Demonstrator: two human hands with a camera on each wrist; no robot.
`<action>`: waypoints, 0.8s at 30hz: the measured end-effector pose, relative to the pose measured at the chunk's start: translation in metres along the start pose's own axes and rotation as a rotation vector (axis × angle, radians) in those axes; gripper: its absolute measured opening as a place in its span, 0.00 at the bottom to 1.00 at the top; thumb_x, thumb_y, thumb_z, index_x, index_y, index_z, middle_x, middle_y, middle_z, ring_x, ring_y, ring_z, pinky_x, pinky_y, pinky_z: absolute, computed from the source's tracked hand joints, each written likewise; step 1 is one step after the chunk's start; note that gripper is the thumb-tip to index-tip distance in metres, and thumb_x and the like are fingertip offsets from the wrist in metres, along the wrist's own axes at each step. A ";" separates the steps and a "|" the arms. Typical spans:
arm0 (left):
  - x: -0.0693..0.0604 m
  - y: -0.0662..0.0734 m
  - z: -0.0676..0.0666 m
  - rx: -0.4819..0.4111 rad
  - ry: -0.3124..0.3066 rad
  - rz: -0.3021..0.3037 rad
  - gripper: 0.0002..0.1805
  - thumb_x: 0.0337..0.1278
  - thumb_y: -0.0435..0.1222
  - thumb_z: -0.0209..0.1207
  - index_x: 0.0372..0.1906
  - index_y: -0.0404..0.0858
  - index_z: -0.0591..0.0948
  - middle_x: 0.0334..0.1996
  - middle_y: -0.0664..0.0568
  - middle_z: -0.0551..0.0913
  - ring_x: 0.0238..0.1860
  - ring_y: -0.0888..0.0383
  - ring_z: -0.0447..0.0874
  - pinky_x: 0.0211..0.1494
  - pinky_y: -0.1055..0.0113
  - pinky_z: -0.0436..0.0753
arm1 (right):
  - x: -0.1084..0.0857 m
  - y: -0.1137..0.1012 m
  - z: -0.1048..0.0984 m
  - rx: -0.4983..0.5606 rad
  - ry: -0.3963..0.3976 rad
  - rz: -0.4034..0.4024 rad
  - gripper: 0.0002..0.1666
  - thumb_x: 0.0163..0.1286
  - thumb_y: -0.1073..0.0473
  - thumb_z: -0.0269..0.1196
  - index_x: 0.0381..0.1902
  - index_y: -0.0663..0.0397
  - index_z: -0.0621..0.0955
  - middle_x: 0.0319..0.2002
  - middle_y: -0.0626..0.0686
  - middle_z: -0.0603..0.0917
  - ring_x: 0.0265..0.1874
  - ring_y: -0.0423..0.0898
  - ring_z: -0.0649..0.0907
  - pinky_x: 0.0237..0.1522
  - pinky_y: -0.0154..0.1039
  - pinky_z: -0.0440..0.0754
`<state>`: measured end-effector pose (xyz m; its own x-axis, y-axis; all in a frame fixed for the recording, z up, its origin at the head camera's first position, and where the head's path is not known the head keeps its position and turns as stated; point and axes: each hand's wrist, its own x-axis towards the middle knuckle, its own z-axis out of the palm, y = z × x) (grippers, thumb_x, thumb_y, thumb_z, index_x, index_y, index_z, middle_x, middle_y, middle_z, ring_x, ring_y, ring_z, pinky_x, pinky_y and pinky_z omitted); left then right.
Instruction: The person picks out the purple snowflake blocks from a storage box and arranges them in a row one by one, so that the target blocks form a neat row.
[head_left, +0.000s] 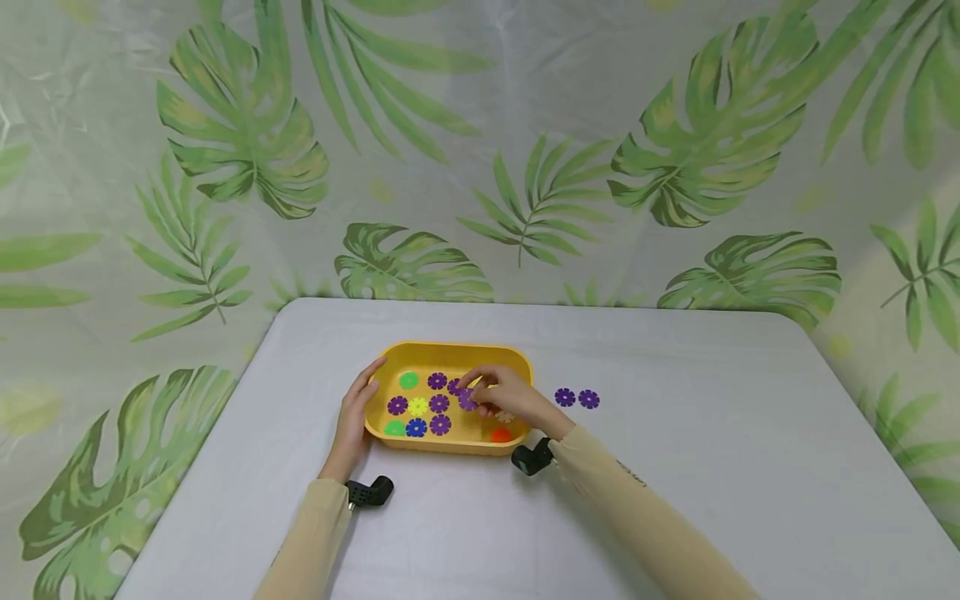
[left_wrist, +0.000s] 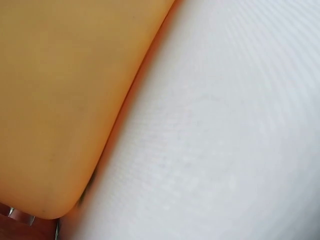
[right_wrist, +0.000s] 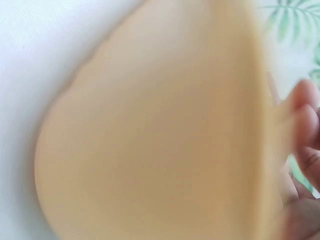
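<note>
A yellow tray [head_left: 450,447] holds several flower-shaped discs in purple, green, yellow, blue and orange-red. My left hand [head_left: 352,421] rests along its left end, fingers extended against the rim. Over the tray's right half, my right hand [head_left: 506,393] pinches a purple disc [head_left: 467,400] between thumb and fingers; the fingers partly cover other discs. In the left wrist view the tray's wall [left_wrist: 65,100] fills the left side, with a bit of my left hand [left_wrist: 25,225] below. The right wrist view has the tray's wall [right_wrist: 150,140] in front of my right hand [right_wrist: 302,145].
Two purple discs [head_left: 565,397] [head_left: 588,399] lie side by side on the white table [head_left: 675,433], right of the tray. A leaf-patterned cloth [head_left: 420,167] hangs behind the table and shows along its sides.
</note>
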<state>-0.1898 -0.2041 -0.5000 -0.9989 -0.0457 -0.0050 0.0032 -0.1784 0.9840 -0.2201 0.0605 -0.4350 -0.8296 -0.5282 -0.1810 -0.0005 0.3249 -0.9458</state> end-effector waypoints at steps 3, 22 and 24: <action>-0.001 0.000 0.000 0.011 0.003 0.008 0.23 0.76 0.36 0.39 0.71 0.42 0.64 0.72 0.55 0.57 0.72 0.59 0.50 0.73 0.64 0.52 | -0.007 -0.002 -0.017 -0.004 0.034 -0.015 0.15 0.70 0.66 0.55 0.51 0.68 0.78 0.31 0.56 0.79 0.20 0.45 0.75 0.26 0.39 0.79; -0.003 0.000 0.002 0.055 0.020 0.024 0.23 0.76 0.39 0.39 0.70 0.45 0.66 0.71 0.58 0.59 0.71 0.61 0.52 0.72 0.64 0.53 | -0.075 0.088 -0.140 0.109 0.367 0.081 0.17 0.72 0.67 0.51 0.54 0.75 0.70 0.33 0.54 0.78 0.24 0.41 0.77 0.31 0.35 0.82; -0.003 0.000 0.003 0.057 0.020 0.025 0.23 0.76 0.39 0.39 0.70 0.45 0.66 0.71 0.58 0.59 0.71 0.60 0.51 0.73 0.64 0.53 | -0.081 0.095 -0.144 0.093 0.380 0.100 0.17 0.71 0.68 0.51 0.53 0.76 0.70 0.32 0.55 0.79 0.24 0.41 0.78 0.29 0.34 0.82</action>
<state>-0.1873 -0.2012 -0.4996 -0.9975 -0.0689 0.0168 0.0250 -0.1203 0.9924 -0.2335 0.2474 -0.4708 -0.9705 -0.1641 -0.1769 0.1265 0.2784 -0.9521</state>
